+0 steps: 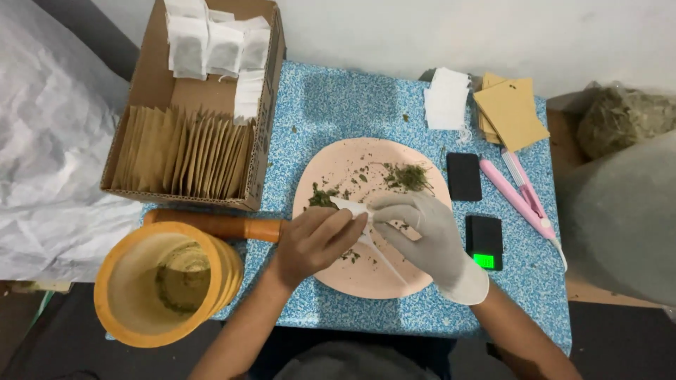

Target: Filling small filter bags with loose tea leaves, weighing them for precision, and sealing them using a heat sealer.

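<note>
Bare left hand [315, 239] pinched shut on the near edge of a small white paper filter bag [354, 210], fingertips meeting the bag at the plate's 9 o'clock side. Gloved right hand [422, 229], in a pale grey glove, closed on the same bag from 3 o'clock, thumb and forefinger gripping its other edge. Bag held just above a round peach-coloured plate [366, 274], mouth towards 12 o'clock. Dried green herb crumbs [407, 176] heaped at the plate's 1 o'clock, a smaller clump at 10 o'clock.

At 9 o'clock from the plate, an orange wooden pestle [218, 225] lying flat, touching a yellow-orange mortar [165, 281] at 8 o'clock. At 11 o'clock, an open brown cardboard box [151, 77] packed with upright tan paper envelopes and white bags. At 1 o'clock, a stack of white filter bags [446, 98], beside loose tan envelopes [510, 112]. At 3 o'clock, a small black pocket scale [484, 241] with a lit green display, and a pink handheld sealer [521, 197] beyond it.
</note>
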